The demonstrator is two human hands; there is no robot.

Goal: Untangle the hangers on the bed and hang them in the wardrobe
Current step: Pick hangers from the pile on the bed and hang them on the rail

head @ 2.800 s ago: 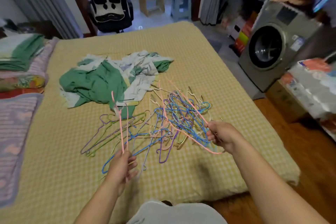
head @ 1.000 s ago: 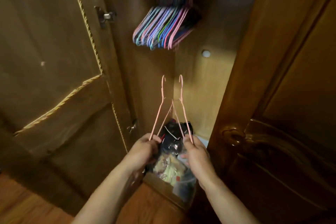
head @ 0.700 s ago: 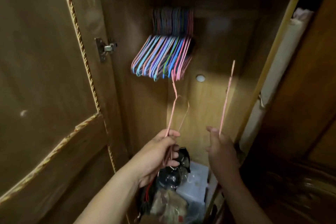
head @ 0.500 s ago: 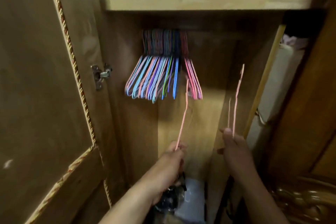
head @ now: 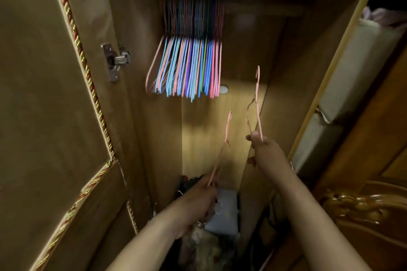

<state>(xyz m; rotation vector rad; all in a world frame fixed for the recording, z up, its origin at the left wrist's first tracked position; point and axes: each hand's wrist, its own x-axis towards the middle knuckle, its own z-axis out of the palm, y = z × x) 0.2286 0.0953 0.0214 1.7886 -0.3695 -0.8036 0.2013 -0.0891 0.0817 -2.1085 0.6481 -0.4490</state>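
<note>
Wardrobe [head: 220, 130] holds row of hung hangers [head: 189, 68]; left hand [head: 198, 196] and right hand [head: 264, 152] each pinch pink hanger [head: 226, 136], [head: 257, 94].

Wardrobe [head: 231, 130] w/ row of colored hangers [head: 189, 68] hung up top, bags & clutter [head: 222, 211] on wardrobe floor

Above both hands, the wardrobe's back panel [head: 220, 121] stands bare, leaving open room up toward the packed row of hanging hangers [head: 189, 68], which fills the upper left. Right of the right hand [head: 266, 154], a wooden partition [head: 286, 94] closes that side. Left of the left hand [head: 198, 198], the open door [head: 55, 105] and its hinge [head: 115, 60] hem the gap. Below the hands, bags and clutter [head: 211, 237] fill the floor.
</note>
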